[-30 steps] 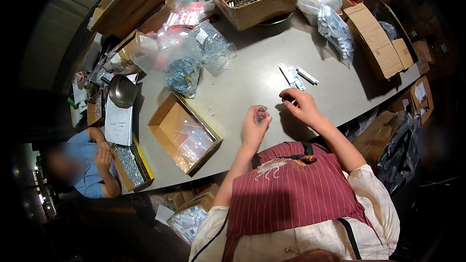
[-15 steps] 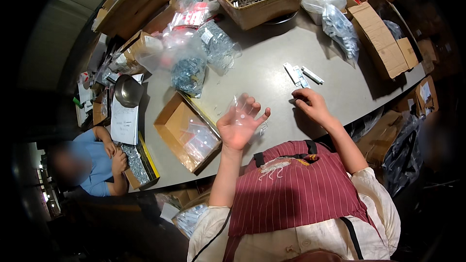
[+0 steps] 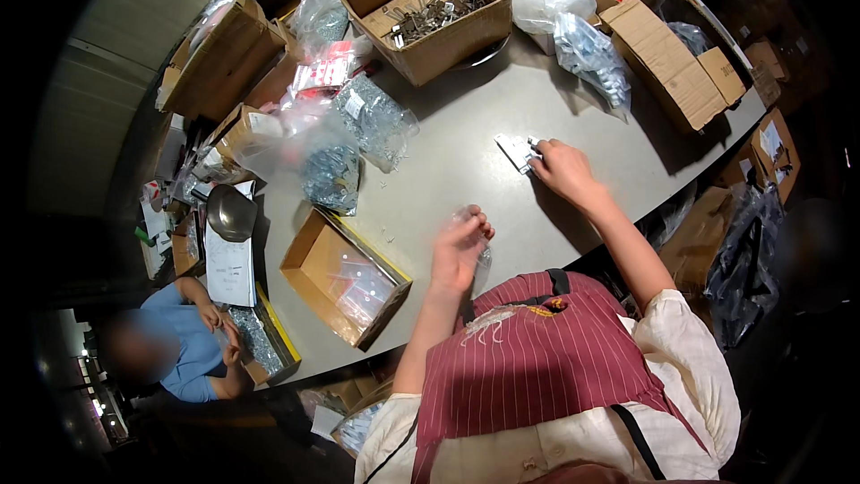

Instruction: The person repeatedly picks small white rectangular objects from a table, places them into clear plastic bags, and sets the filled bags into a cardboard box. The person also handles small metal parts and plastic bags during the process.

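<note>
My left hand (image 3: 459, 251) is raised above the near side of the table, its fingers curled closed around a small clear plastic bag (image 3: 484, 267). The bag hangs partly behind the fingers. To the right and farther off, my right hand (image 3: 564, 170) reaches over the tabletop with its fingertips pinched on small flat white-and-metal pieces (image 3: 512, 152). These pieces lie close together on the table, and the fingers hide part of them. Left of my left hand stands an open shallow cardboard box (image 3: 300, 255) holding flat clear bags (image 3: 363, 291).
A cardboard box (image 3: 425, 47) of metal parts stands at the far side. Bags of small hardware (image 3: 331, 175) lie to its left. More cartons (image 3: 672, 63) line the right. At the left, a person in blue (image 3: 179, 341) works beside a metal pan (image 3: 231, 213) and papers.
My left hand has gone from spread fingers to curled ones around the bag. My right hand has closed on the small pieces. The view has shifted; the other person's hands have moved.
</note>
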### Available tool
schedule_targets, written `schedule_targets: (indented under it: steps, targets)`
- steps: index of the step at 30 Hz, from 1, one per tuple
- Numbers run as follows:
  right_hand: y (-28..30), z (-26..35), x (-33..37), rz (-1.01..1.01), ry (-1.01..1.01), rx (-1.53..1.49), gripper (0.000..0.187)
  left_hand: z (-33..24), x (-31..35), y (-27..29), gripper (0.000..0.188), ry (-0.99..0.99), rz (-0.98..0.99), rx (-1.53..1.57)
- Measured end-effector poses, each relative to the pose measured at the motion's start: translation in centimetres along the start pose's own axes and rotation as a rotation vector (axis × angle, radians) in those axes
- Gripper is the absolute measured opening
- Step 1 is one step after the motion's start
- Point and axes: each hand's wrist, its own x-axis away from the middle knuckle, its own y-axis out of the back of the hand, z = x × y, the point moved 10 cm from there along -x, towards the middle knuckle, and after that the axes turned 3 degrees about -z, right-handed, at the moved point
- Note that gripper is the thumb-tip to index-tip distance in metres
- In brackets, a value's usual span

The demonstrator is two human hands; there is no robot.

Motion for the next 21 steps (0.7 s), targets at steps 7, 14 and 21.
schedule_targets:
  steps: [7, 14, 21]
  targets:
    - [-3.2, 3.7, -1.4, 0.012, 0.172, 0.032, 0.049, 0.8, -1.6, 1.9, 0.03, -0.102, -0.149, -0.301]
    - [0.2, 10.7, 5.7, 0.039, 0.241, -0.397, 0.048, -2.3, -1.5, 1.5, 0.029, -0.388, -0.2, -0.607]
    - [-1.6, 8.3, 9.1, 0.679, -0.164, -1.278, 0.032, -0.8, 1.7, -2.4, 0.032, -0.143, 0.107, -0.508]
